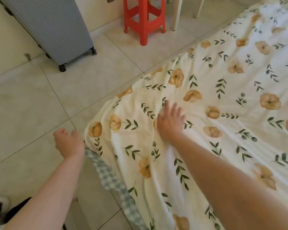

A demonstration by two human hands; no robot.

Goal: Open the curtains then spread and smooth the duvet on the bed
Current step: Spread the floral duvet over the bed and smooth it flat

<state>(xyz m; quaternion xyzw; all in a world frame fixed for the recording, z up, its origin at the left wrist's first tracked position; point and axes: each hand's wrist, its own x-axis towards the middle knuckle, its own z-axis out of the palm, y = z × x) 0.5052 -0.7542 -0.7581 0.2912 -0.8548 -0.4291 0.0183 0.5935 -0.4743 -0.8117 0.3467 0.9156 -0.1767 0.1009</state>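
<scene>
A cream duvet (223,100) printed with orange flowers and green leaves covers the bed across the right of the head view, with creases near its corner. My right hand (170,121) lies flat on it with fingers spread, a little in from the corner; it is blurred. My left hand (69,143) is curled at the duvet's corner edge, beside the bed; whether it pinches the fabric is hidden. A blue-and-white checked sheet (105,170) shows under the duvet's edge. No curtains are in view.
A grey ribbed suitcase (51,29) on wheels stands at the far left against the wall. A red plastic stool (144,19) stands on the tiled floor (40,100) beyond the bed, with white furniture legs (175,15) next to it.
</scene>
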